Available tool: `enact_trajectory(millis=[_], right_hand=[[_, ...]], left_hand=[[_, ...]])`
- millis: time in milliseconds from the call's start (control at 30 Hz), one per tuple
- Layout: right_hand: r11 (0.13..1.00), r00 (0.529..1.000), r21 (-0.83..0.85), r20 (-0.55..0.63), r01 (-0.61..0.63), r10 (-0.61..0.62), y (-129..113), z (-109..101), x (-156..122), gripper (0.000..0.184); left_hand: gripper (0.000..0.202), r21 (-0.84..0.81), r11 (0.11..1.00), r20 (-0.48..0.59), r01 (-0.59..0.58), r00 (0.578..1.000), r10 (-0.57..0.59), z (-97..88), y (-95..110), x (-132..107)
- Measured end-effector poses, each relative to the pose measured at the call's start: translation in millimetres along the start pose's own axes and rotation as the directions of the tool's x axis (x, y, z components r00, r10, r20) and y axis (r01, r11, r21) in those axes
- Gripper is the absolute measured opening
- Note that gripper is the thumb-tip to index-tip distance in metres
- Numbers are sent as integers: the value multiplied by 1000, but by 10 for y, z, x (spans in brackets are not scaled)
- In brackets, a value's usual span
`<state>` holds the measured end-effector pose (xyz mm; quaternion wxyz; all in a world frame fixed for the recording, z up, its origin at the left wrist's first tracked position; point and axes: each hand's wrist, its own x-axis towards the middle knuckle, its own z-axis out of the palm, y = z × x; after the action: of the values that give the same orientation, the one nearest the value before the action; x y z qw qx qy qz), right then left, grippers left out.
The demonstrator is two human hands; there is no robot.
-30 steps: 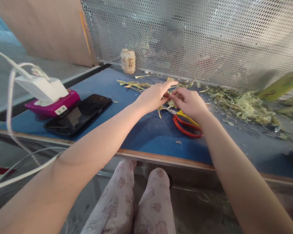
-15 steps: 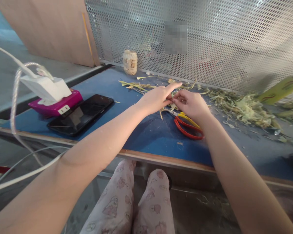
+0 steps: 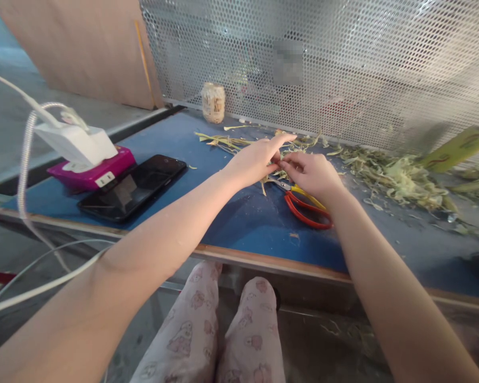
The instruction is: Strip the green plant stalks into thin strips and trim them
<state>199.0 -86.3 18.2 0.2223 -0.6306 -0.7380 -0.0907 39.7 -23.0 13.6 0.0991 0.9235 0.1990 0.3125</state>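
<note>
My left hand (image 3: 257, 161) and my right hand (image 3: 313, 173) meet over the blue table, fingertips touching. The left thumb and a curled finger press together while its index finger points out ahead. My right hand is closed in a pinch against the left fingertips. Whatever lies between them is too small or hidden to make out. Pale green-yellow plant strips (image 3: 225, 142) lie under and behind the hands. Scissors with red and yellow handles (image 3: 308, 210) rest just below my right hand, with part of the blades showing.
A tangled heap of dry plant shreds (image 3: 407, 178) lies at the right, beside a yellow-green strip (image 3: 459, 149). A black phone (image 3: 133, 189) and a magenta power socket (image 3: 93, 170) with a white charger (image 3: 75, 141) sit left. A fibre-wrapped jar (image 3: 213, 102) stands near the perforated metal screen (image 3: 343, 69).
My right hand has shifted very slightly left and down, staying against the left fingertips. Everything else on the table stays where it was.
</note>
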Motion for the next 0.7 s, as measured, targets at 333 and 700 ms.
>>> enact_trajectory(millis=[333,700], right_hand=[[999,999,22,17,-34,34,-34,-49,3,24],[1000,999,9,-49,-15,16,-41,-36,11,20]], left_hand=[[59,-34,999,16,-7,1000,7,12,8,5],[60,-49,998,-35,-31,999,29,7,-6,5]])
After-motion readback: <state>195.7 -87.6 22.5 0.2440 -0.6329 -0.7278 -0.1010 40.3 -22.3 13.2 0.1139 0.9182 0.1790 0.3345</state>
